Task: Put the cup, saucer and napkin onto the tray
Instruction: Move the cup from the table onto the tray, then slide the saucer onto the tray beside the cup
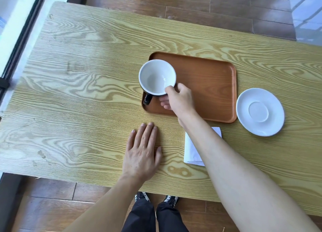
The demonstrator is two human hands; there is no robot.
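Observation:
A cup (156, 76), white inside and black outside with a black handle, is over the left end of the brown tray (209, 85). My right hand (179, 99) grips its near rim, thumb on the rim and fingers under the side. Whether the cup rests on the tray or hangs just above it I cannot tell. A white saucer (260, 112) lies on the table just right of the tray. The white napkin (192, 151) lies on the table in front of the tray, partly hidden by my right forearm. My left hand (142, 151) rests flat on the table, fingers apart, holding nothing.
The wooden table (78, 92) runs wide to the left of the tray. A window frame (19, 40) borders the far left. Wooden floor (209, 8) lies beyond the far edge. My legs and shoes (156, 198) show below the near edge.

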